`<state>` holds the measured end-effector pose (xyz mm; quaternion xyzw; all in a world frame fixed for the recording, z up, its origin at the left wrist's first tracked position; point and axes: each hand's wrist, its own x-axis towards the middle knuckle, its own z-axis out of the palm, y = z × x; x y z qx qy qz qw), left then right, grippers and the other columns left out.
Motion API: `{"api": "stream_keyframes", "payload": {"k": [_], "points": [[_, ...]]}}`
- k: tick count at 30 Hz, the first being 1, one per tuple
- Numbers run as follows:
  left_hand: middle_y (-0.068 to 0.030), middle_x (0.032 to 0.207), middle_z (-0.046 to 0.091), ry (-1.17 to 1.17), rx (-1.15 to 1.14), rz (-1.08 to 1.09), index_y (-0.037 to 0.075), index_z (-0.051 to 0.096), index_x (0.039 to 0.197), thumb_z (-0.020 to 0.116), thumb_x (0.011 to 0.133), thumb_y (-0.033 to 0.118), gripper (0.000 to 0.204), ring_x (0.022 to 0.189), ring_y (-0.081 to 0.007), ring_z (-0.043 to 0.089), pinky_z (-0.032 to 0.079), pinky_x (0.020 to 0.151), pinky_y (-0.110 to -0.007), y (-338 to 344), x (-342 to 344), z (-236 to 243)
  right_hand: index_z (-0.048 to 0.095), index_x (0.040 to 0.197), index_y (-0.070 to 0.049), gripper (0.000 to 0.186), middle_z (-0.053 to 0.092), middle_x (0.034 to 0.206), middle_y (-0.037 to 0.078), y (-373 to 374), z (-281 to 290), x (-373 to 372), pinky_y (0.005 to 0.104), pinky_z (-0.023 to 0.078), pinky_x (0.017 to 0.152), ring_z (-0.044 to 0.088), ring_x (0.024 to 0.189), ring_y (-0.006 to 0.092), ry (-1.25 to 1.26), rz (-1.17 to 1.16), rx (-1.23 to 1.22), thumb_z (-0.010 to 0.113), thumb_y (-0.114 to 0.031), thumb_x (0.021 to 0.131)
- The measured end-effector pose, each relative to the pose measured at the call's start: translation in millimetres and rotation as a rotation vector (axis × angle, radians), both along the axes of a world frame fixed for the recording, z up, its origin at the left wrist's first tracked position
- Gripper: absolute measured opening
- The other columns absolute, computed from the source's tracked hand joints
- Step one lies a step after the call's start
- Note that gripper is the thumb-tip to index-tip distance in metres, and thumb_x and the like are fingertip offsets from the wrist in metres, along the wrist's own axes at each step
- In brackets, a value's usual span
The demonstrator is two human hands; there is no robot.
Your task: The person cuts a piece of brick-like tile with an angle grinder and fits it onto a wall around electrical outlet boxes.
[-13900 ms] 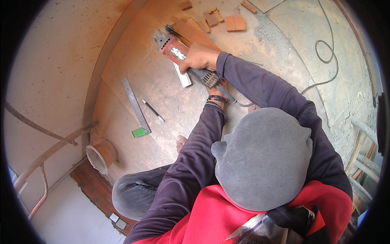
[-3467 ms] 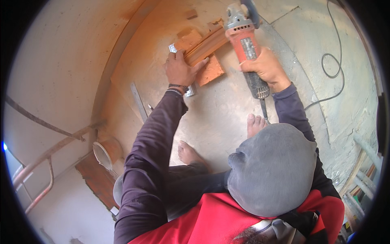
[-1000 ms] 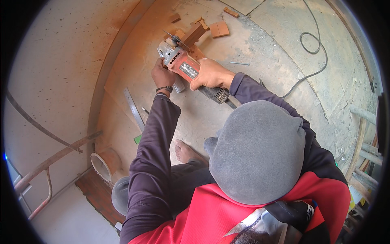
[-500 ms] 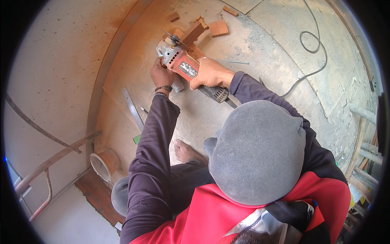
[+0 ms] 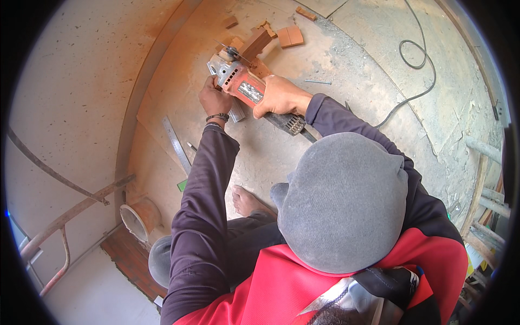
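My right hand [image 5: 281, 96] grips a red-and-black angle grinder [image 5: 248, 91], thumb across its body. The tool lies angled, its disc [image 5: 241, 58] beside a long terracotta piece [image 5: 259, 40] on the dusty floor. My left hand [image 5: 214, 98] is curled close beside the grinder's front, near a silver metal strip [image 5: 235, 112]; what its fingers hold is hidden. A steel square [image 5: 177, 143] with a green handle [image 5: 182, 186] and a marker [image 5: 192, 147] lie left of my forearm.
Tile offcuts [image 5: 291, 37] and a thin metal rod [image 5: 318, 82] lie beyond. A power cable [image 5: 411, 92] loops at right. A bucket [image 5: 138, 219] and tubular frame [image 5: 70, 214] stand lower left; rails [image 5: 485, 151] at right. A bare foot [image 5: 246, 200] and grey cap [image 5: 341, 200] show below.
Since 3.5 seconds ago, the grinder has swung left and down beside the terracotta piece, and my left hand has shifted left and slightly down. Over the last second both hands have barely moved.
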<state>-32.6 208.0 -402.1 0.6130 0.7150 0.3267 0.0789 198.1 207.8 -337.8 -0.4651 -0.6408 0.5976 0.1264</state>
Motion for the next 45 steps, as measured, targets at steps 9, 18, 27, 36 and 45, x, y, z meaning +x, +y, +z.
{"api": "stream_keyframes", "payload": {"k": [9,18,27,36,45], "points": [[-0.0138,0.075,0.071,-0.014,-0.010,0.011,0.004,0.071,0.101,0.083,0.078,0.024,0.033,0.067,-0.0256,0.070,0.053,0.065,-0.034,-0.5,-3.1,-2.5,0.069,0.086,0.008,0.046,0.071,0.079,0.018,0.3,4.4,0.0,0.0360,0.054,0.068,0.069,0.071,0.0257,-0.002,-0.008,-0.029,0.086,-0.023,0.056],[-0.0135,0.075,0.072,-0.015,-0.018,0.024,0.004,0.071,0.100,0.083,0.079,0.027,0.034,0.066,-0.0236,0.069,0.053,0.065,-0.034,0.1,4.4,3.5,0.070,0.087,0.013,0.051,0.071,0.084,0.023,1.2,1.3,0.8,0.0388,0.055,0.067,0.070,0.074,0.0285,0.024,-0.023,-0.032,0.087,-0.024,0.056],[-0.0132,0.076,0.072,0.006,-0.046,0.037,0.006,0.072,0.100,0.082,0.079,0.029,0.033,0.068,-0.0254,0.070,0.053,0.066,-0.035,0.4,1.6,2.8,0.070,0.088,0.012,0.052,0.071,0.085,0.023,2.2,0.3,0.2,0.0387,0.055,0.067,0.070,0.074,0.0285,0.034,-0.016,-0.052,0.088,-0.025,0.056],[-0.0131,0.076,0.072,0.026,-0.041,0.045,0.006,0.072,0.100,0.083,0.078,0.028,0.032,0.068,-0.0232,0.071,0.053,0.066,-0.034,0.6,4.9,5.0,0.070,0.091,0.013,0.054,0.072,0.087,0.023,5.0,0.4,-1.8,0.0381,0.055,0.070,0.071,0.077,0.0292,0.029,-0.023,-0.060,0.089,-0.025,0.056],[-0.0139,0.078,0.073,0.028,-0.044,0.039,0.006,0.071,0.099,0.083,0.078,0.027,0.032,0.070,-0.0261,0.072,0.054,0.067,-0.034,-0.1,5.8,10.4,0.070,0.090,0.012,0.052,0.072,0.087,0.022,6.6,3.1,-3.0,0.0374,0.055,0.069,0.070,0.076,0.0281,0.038,-0.009,-0.081,0.088,-0.023,0.056]]}}
